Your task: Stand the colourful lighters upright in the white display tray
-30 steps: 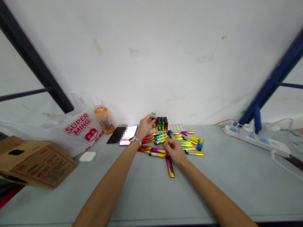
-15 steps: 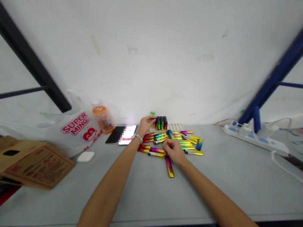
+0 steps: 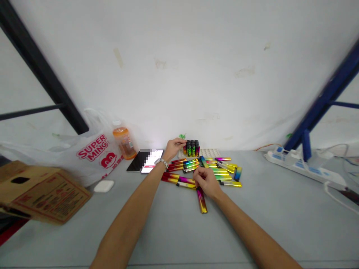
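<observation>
My left hand [image 3: 174, 147], with a bead bracelet at its wrist, reaches to the back. Its fingertips close on the top of a lighter at the left end of a block of upright lighters [image 3: 193, 148]. These shiny, black-topped lighters stand in a white tray with holes [image 3: 211, 152]. Nearer to me, the fingers of my right hand [image 3: 206, 181] are curled closed at the dark end of a magenta-and-yellow lighter [image 3: 202, 201], which points toward me. Around that hand, several metallic lighters [image 3: 221, 172] lie loose, and more red-and-yellow lighters [image 3: 171, 177] lie to its left.
Left of the tray are a phone with a lit screen [image 3: 150, 164], a dark tablet-like slab [image 3: 136, 161] and an orange drink bottle [image 3: 125, 144]. A plastic bag [image 3: 67, 160], cardboard box [image 3: 50, 194] and white case [image 3: 104, 186] stand further left. A power strip [image 3: 305, 168] with cables lies right.
The whole view has shifted slightly down and right. Both hands keep nearly the same places, the left at the upright lighters and the right at the magenta-and-yellow one.
</observation>
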`<state>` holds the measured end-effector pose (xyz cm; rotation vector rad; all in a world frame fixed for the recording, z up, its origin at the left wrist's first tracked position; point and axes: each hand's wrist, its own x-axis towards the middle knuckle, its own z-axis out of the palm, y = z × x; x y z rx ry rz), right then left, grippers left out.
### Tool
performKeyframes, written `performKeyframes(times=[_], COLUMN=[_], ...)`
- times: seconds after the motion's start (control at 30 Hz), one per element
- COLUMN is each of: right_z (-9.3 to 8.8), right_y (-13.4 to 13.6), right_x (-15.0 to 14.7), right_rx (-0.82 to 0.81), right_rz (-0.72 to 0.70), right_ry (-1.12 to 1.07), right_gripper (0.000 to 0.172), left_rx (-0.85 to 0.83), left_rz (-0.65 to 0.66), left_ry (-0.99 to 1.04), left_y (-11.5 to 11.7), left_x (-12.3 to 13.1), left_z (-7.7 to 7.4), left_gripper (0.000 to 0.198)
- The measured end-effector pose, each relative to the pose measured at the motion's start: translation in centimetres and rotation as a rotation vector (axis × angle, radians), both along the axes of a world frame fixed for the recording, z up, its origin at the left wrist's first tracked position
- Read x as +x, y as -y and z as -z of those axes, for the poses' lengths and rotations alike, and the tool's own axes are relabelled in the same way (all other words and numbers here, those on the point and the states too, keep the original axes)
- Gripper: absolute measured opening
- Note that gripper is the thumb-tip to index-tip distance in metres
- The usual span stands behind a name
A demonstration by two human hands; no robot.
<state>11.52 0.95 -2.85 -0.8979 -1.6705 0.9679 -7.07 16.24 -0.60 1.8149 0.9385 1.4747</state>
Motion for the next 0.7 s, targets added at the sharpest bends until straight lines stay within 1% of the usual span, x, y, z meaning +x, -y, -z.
performKeyframes(times=[0.1, 0.2, 0.4, 0.5, 0.6, 0.7], right_z=[0.1, 0.1, 0.1, 0.2, 0.3, 0.2], right_y=[0.0, 0.0, 0.0, -0.1, -0.1, 0.0], right_x=[0.0, 0.0, 0.0, 0.0, 0.0, 0.0], right_rx=[0.0, -0.001, -0.014, -0.015, -0.013, -0.014], right_rz=[0.0, 0.001, -0.003, -0.004, -0.001, 0.0], right_ry=[0.018, 0.03, 0.027, 0.025, 0.03, 0.037], right_gripper=[0.018, 0.018, 0.017, 0.017, 0.017, 0.017], left_rx=[-0.031, -0.043, -0.04, 0.044, 0.184, 0.316], left_rz=[0.029, 0.031, 0.034, 0.028, -0.038, -0.092], left_ry=[-0.017, -0.027, -0.08, -0.15, -0.275, -0.444], left_y=[-0.1, 0.0, -0.1, 0.0, 0.2, 0.5], left_x=[-0.6, -1.0, -0.9, -0.8, -0.9, -1.2], left_z=[-0.3, -0.5, -0.2, 0.0, 0.1, 0.1], left_gripper=[0.022, 0.021, 0.02, 0.017, 0.016, 0.026])
